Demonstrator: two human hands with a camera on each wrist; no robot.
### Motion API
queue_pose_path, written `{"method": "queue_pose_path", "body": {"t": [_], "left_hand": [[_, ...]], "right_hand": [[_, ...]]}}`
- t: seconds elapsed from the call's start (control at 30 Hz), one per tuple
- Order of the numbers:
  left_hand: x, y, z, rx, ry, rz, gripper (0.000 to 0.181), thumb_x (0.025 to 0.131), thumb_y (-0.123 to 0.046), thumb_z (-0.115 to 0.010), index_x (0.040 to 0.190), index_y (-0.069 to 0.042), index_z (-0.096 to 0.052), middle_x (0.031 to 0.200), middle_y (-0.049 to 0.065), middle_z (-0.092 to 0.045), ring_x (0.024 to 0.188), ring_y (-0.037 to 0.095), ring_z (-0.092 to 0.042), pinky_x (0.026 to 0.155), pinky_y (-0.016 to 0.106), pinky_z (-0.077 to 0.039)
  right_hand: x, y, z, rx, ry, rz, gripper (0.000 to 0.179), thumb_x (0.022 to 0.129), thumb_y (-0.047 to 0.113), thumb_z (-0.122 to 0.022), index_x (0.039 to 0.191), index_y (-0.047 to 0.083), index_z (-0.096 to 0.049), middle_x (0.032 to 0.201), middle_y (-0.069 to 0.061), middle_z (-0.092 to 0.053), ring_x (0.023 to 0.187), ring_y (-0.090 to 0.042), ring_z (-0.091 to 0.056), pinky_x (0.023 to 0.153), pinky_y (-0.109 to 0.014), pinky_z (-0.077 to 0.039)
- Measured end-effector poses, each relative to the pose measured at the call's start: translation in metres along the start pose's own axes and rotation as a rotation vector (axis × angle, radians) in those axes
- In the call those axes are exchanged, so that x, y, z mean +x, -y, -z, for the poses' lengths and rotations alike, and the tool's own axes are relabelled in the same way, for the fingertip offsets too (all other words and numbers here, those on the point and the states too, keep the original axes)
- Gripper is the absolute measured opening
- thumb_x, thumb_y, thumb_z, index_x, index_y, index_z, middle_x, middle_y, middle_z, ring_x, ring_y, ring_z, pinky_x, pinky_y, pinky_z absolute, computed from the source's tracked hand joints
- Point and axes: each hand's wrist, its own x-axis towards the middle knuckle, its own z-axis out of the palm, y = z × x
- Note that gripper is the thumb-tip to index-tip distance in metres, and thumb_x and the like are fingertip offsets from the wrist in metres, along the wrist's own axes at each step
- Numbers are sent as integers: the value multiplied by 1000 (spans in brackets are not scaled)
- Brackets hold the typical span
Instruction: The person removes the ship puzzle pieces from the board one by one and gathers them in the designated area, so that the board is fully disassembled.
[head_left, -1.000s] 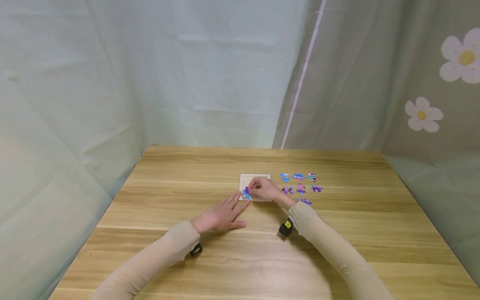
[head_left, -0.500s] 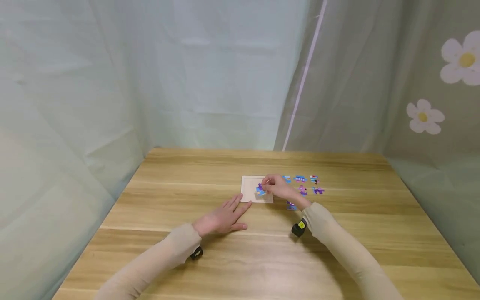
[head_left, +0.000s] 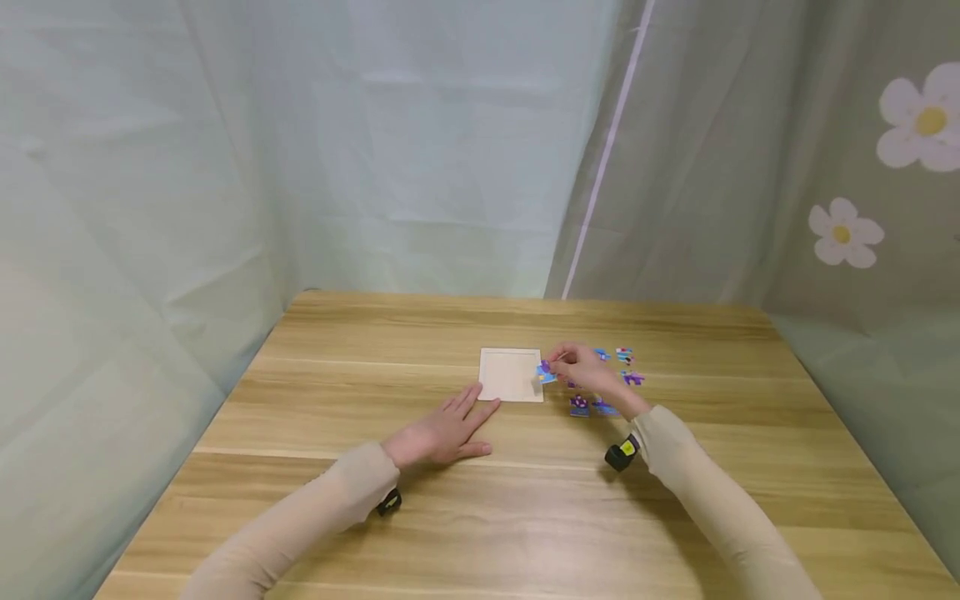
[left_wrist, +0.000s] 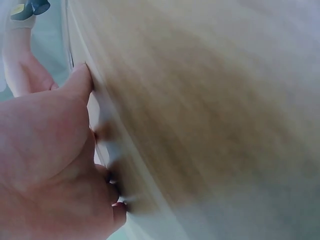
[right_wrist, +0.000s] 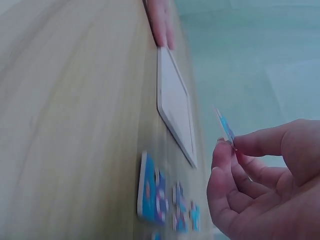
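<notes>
Between thumb and fingers my right hand pinches a blue and purple jigsaw piece, raised above the right edge of a square puzzle tray. The right wrist view shows the piece edge-on at the fingertips, apart from the tray. The tray's pale inside shows no pieces. My left hand lies flat with fingers spread, its fingertips at the tray's lower left corner. In the left wrist view the left hand is seen close up from the thumb side, against the wooden surface.
Several loose jigsaw pieces lie right of the tray, among them a dark blue and purple one, a purple one and a striped one. My right hand hides some. The wooden table ends at hanging curtains.
My right hand has lifted the jigsaw piece out of the tray's lower left corner and carried it rightward to the tray's right edge. The left hand has stayed in place.
</notes>
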Motion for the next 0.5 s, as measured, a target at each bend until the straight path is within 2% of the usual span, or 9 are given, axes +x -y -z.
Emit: {"method": "queue_pose_path", "body": {"t": [0.13, 0.37, 0.5], "left_hand": [[0, -3, 4, 2, -7, 16, 74, 99, -52, -43, 157, -16, -13, 161, 25, -1, 150, 38, -4, 121, 52, -17], [0, -7, 9, 15, 6, 38, 76, 97, -53, -47, 156, -15, -19, 160, 25, -8, 149, 39, -11, 120, 52, -22], [4, -5, 12, 20, -22, 26, 78, 94, -55, -52, 154, -14, -24, 159, 26, -14, 147, 40, -18, 117, 52, -27]], "right_hand": [[-5, -5, 14, 7, -18, -15, 22, 99, 15, -53, 111, -3, -57, 97, -13, -65, 83, -27, -61, 72, -32, -53], [-15, -13, 29, 22, -44, -39, 23, 99, 11, -52, 113, -7, -56, 90, -8, -61, 73, -19, -56, 63, -28, -48], [-20, -18, 37, 50, -79, -36, 23, 97, 8, -53, 112, -10, -56, 85, -6, -59, 67, -13, -52, 60, -24, -46]]}}
